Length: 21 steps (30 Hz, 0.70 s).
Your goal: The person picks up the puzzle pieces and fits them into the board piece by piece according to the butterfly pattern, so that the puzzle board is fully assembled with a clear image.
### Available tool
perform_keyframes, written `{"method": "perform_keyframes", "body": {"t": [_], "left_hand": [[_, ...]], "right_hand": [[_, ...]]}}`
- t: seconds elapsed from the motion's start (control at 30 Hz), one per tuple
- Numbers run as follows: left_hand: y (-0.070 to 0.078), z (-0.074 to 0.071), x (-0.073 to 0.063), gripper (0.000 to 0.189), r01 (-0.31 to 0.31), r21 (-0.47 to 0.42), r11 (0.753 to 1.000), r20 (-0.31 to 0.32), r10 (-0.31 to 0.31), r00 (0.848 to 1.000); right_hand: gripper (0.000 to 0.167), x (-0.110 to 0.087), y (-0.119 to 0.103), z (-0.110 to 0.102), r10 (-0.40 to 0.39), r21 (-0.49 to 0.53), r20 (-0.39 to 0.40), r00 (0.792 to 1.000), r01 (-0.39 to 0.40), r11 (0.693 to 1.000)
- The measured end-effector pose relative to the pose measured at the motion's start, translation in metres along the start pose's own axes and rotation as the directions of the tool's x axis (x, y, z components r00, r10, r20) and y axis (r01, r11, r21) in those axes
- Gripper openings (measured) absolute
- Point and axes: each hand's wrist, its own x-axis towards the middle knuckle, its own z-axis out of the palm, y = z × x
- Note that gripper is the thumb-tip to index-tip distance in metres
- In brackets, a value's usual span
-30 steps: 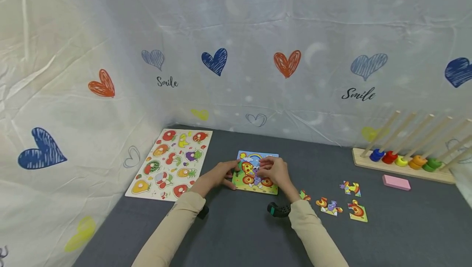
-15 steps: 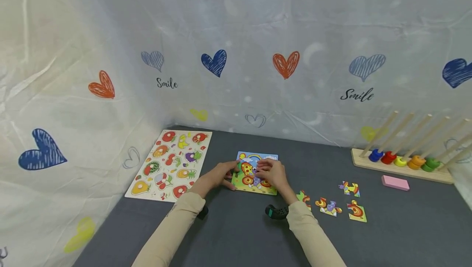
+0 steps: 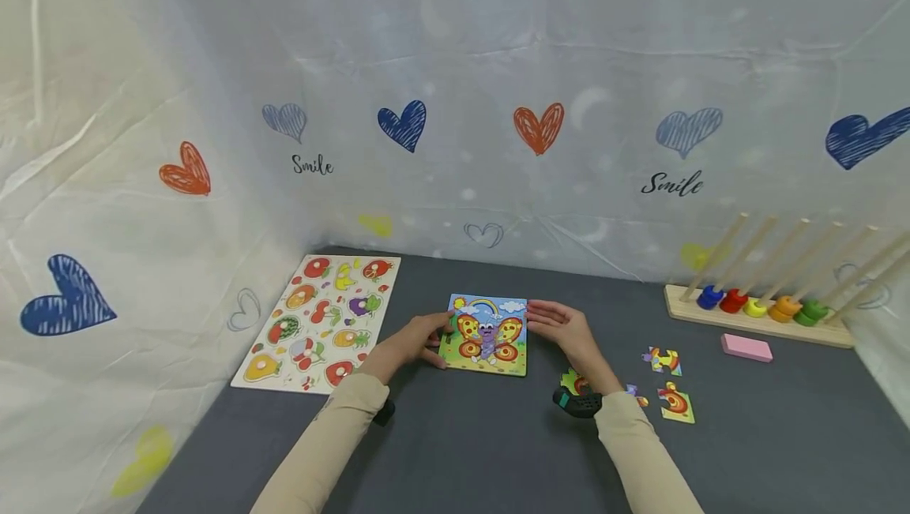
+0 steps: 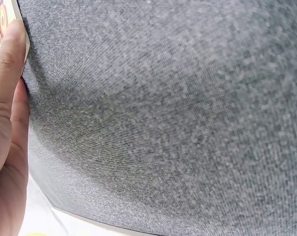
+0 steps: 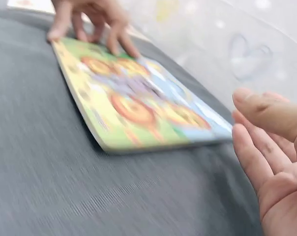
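Observation:
A small butterfly puzzle board (image 3: 486,334) lies flat on the grey table (image 3: 462,435), its picture whole. My left hand (image 3: 421,336) rests on the board's left edge, fingers touching it (image 5: 89,22); the left wrist view shows a finger (image 4: 8,73) against the board's corner. My right hand (image 3: 562,326) hovers open just off the board's right edge, fingers relaxed and holding nothing (image 5: 266,142). Loose puzzle pieces (image 3: 668,399) lie to the right of my right wrist.
A fruit peg puzzle (image 3: 320,320) lies at the back left. A wooden rack with coloured rings (image 3: 761,305) stands at the back right, a pink block (image 3: 746,347) before it. Heart-printed sheets (image 3: 455,103) wall the back and left.
My right hand has lifted off the butterfly board and moved right, uncovering the picture. The left hand stays at the board's left edge. The head view drifted slightly.

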Motion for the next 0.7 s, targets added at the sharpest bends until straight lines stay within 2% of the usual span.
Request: {"method": "perform_keyframes", "body": {"t": [0.17,0.23,0.47,0.7], "left_hand": [[-0.002,0.001,0.003,0.052,-0.001,-0.033,0.999,0.009,0.001,1.0],[-0.002,0.002,0.003,0.057,0.002,-0.05,0.999,0.005,-0.002,1.0],[-0.001,0.001,0.001,0.082,-0.022,0.072,0.997,-0.002,0.022,1.0],[0.003,0.0,-0.001,0.081,-0.012,0.061,0.998,-0.003,0.012,1.0]], "right_hand": [[0.051,-0.014,-0.007,-0.041,-0.012,-0.066,-0.006,1.0,0.012,0.998],[0.051,-0.021,-0.01,-0.059,-0.015,-0.092,-0.007,1.0,0.014,0.996],[0.047,-0.052,-0.026,-0.116,-0.034,-0.161,-0.015,0.999,0.031,0.987],[0.043,-0.085,-0.039,-0.163,-0.022,-0.254,-0.039,0.999,0.011,0.967]]}}
